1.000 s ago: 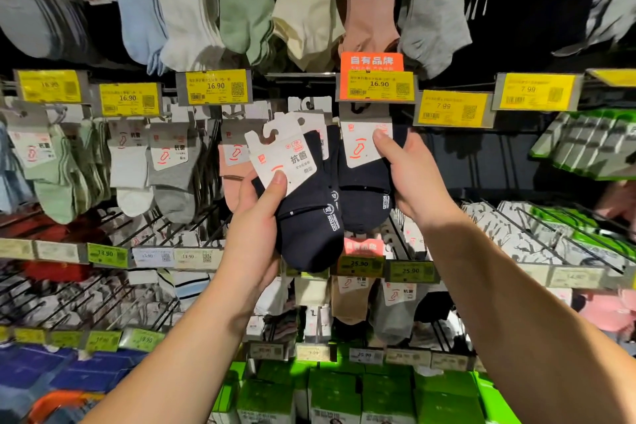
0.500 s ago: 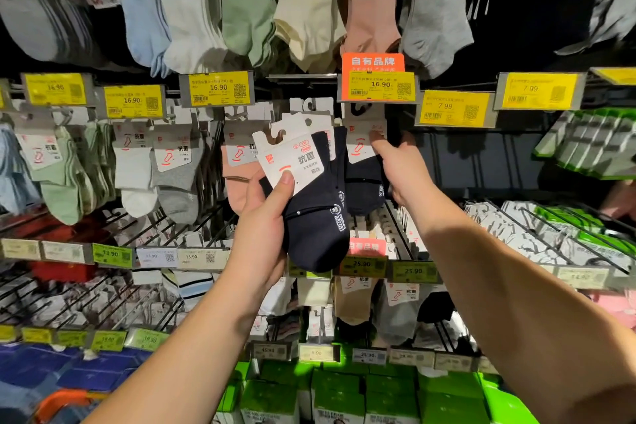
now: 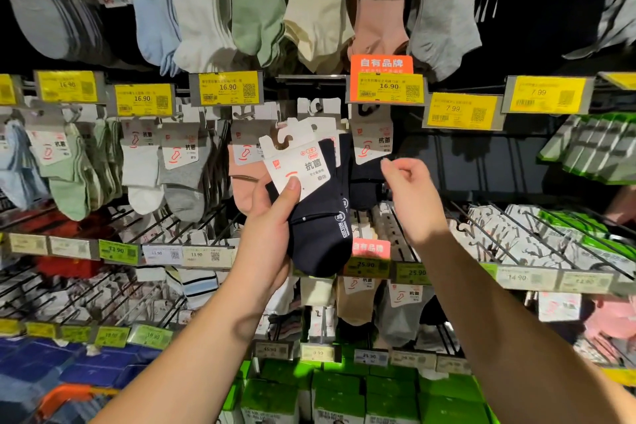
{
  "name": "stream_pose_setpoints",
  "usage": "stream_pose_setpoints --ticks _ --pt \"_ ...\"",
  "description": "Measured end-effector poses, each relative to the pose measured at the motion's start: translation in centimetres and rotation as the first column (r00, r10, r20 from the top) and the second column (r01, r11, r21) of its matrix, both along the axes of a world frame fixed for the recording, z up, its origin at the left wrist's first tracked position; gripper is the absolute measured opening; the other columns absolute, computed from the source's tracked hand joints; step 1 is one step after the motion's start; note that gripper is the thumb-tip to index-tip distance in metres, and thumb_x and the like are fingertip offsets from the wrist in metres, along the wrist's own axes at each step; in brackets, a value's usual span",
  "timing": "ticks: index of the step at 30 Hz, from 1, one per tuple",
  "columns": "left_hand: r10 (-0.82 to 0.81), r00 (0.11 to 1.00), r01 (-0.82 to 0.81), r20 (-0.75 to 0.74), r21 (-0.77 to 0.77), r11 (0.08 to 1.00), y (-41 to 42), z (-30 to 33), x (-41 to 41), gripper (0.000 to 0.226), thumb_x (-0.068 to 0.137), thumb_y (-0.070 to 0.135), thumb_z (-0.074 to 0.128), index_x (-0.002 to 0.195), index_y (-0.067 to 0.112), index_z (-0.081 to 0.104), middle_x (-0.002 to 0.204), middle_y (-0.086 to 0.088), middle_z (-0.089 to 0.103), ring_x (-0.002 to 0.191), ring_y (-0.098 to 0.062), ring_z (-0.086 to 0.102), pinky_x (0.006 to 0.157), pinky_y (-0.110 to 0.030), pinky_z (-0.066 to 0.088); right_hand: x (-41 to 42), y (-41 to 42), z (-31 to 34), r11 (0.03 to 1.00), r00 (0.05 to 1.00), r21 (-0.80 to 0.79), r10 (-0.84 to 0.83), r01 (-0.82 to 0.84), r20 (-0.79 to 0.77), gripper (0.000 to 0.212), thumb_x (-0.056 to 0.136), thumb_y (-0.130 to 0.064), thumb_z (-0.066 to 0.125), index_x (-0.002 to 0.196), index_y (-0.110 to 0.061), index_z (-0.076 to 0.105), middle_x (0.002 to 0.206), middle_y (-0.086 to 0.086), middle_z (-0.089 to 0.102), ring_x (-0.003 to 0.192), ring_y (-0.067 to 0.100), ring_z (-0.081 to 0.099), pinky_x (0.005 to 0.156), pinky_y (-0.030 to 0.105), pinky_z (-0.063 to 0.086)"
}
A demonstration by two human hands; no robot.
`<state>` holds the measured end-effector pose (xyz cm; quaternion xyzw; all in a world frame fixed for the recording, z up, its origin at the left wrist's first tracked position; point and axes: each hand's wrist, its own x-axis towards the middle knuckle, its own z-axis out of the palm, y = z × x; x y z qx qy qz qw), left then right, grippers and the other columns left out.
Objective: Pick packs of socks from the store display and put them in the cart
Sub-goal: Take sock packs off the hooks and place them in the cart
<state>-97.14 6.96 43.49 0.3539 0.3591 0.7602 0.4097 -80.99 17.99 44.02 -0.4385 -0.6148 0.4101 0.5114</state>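
The left hand (image 3: 272,237) grips packs of dark socks (image 3: 316,217) in front of the store display, thumb pressed on the white card label (image 3: 297,165), the socks hanging below and to the right of the palm; the right hand (image 3: 413,200) hovers just beside them, fingers loosely curled and holding nothing, near another dark pack (image 3: 370,162) hanging under a yellow price tag (image 3: 389,88).

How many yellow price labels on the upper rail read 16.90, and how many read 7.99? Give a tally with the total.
16.90 labels: 4
7.99 labels: 2
Total: 6
Cut-off labels at both edges: unreadable, not counted.
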Motion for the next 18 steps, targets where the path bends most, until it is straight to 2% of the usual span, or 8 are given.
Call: stream_pose_setpoints --ticks 2,4,6,8,12,14,16,18 --pt "-0.004 1.0 0.004 -0.003 0.002 1.0 0.1 -0.2 0.2 0.028 0.103 0.014 0.052 0.12 0.037 0.053 0.114 0.006 0.076 0.107 -0.015 0.071 0.086 -0.031 0.059 -0.7 -2.7 -0.3 0.993 0.993 0.026 0.115 -0.114 -0.032 0.022 0.101 -0.041 0.053 0.11 -0.021 0.058 0.102 -0.005 0.061 0.093 0.009 0.059 0.082 0.024 0.048" --pt "-0.001 1.0 0.001 -0.005 -0.015 1.0 0.2 -0.5 0.6 0.031 0.102 0.015 0.055 0.13 0.028 0.052 0.122 -0.001 0.073 0.113 -0.021 0.07 0.091 -0.036 0.058 -1.5 -4.6 -0.1 0.98 0.977 0.026 0.199 -0.198 -0.074 0.022 0.099 -0.036 0.058 0.111 -0.018 0.059 0.098 -0.003 0.062 0.087 0.005 0.059 0.074 0.015 0.048" --pt "0.006 1.0 -0.006 0.0 -0.039 0.999 0.2 -0.6 1.0 0.041 0.099 0.016 0.059 0.138 0.017 0.048 0.128 -0.008 0.069 0.114 -0.024 0.069 0.094 -0.038 0.057 -2.1 -5.7 0.1 0.963 0.962 -0.02 0.266 -0.267 -0.059 0.044 0.085 -0.046 0.07 0.118 -0.021 0.057 0.103 -0.001 0.062 0.087 0.004 0.061 0.071 0.014 0.048" --pt "0.004 1.0 -0.004 0.011 -0.049 0.999 0.2 -0.8 1.2 0.05 0.094 0.013 0.063 0.141 0.016 0.045 0.128 -0.01 0.068 0.113 -0.024 0.069 0.095 -0.037 0.057 -2.4 -5.8 -0.1 0.95 0.952 -0.07 0.303 -0.305 -0.03 0.068 0.065 -0.059 0.073 0.122 -0.028 0.054 0.113 -0.002 0.063 0.097 0.01 0.065 0.079 0.026 0.053" --pt "-0.022 1.0 0.023 0.007 -0.076 0.997 0.5 -1.0 1.5 0.057 0.09 0.01 0.066 0.143 0.016 0.045 0.128 -0.01 0.069 0.112 -0.023 0.07 0.092 -0.035 0.058 -2.0 -5.6 -0.8 0.917 0.921 -0.096 0.379 -0.387 -0.09 0.042 0.08 -0.037 0.078 0.117 -0.032 0.059 0.115 -0.004 0.073 0.104 0.011 0.071 0.096 0.037 0.056" --pt "-0.047 0.999 0.047 -0.003 -0.082 0.996 0.5 -1.2 1.6 0.055 0.086 0.022 0.066 0.139 0.016 0.05 0.123 -0.008 0.072 0.109 -0.022 0.071 0.088 -0.032 0.059 -1.7 -5.3 -1.3 0.898 0.898 -0.085 0.418 -0.431 -0.14 0.039 0.082 -0.031 0.074 0.118 -0.028 0.06 0.114 -0.006 0.074 0.108 0.013 0.07 0.101 0.041 0.053" --pt "-0.071 0.997 0.072 0.022 -0.102 0.992 0.5 -1.1 1.4 0.058 0.086 0.037 0.062 0.14 0.017 0.052 0.125 -0.007 0.071 0.115 -0.023 0.069 0.093 -0.036 0.057 -1.5 -5.1 -1.3 0.887 0.867 -0.051 0.435 -0.459 -0.245 0.036 0.086 -0.021 0.071 0.119 -0.019 0.059 0.117 -0.001 0.074 0.113 0.017 0.068 0.101 0.042 0.052" --pt "-0.1 0.992 0.108 0.071 -0.119 0.987 0.6 -1.2 0.9 0.053 0.094 0.039 0.057 0.142 0.016 0.052 0.13 -0.008 0.068 0.121 -0.024 0.065 0.101 -0.04 0.051 -1.2 -4.7 -1.4 0.864 0.803 -0.008 0.465 -0.504 -0.373 0.03 0.091 -0.009 0.065 0.12 -0.012 0.058 0.121 0.008 0.072 0.116 0.023 0.067 0.101 0.042 0.052"
